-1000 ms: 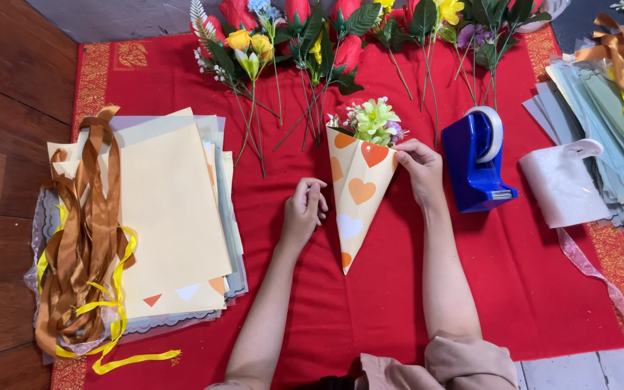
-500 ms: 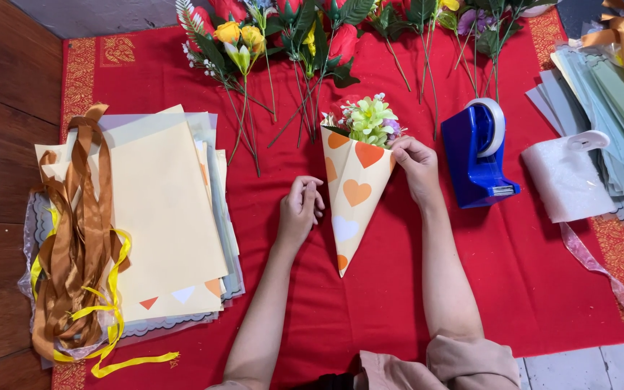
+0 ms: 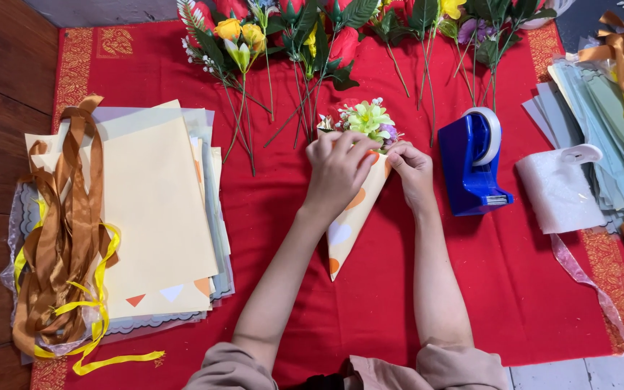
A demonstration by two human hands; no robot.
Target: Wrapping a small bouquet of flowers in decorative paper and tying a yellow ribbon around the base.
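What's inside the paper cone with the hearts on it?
Flowers poke out of the paper cone top: a green bloom with small purple and white ones beside it. Their stems are hidden inside the paper. The left hand and right hand cover the cone's rim.

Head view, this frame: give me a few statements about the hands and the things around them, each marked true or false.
1. Both hands are on the top of the paper cone. True: the left hand and right hand grip its upper edge by the flowers.
2. The cone stands upright. False: it lies flat on the red cloth, tip pointing toward the person.
3. The blue tape dispenser sits to the right of the right hand. True.
4. The paper stack lies to the right of the dispenser. False: it lies far left, beside the brown ribbons.
5. The cone is plain white. False: it is cream with heart shapes.
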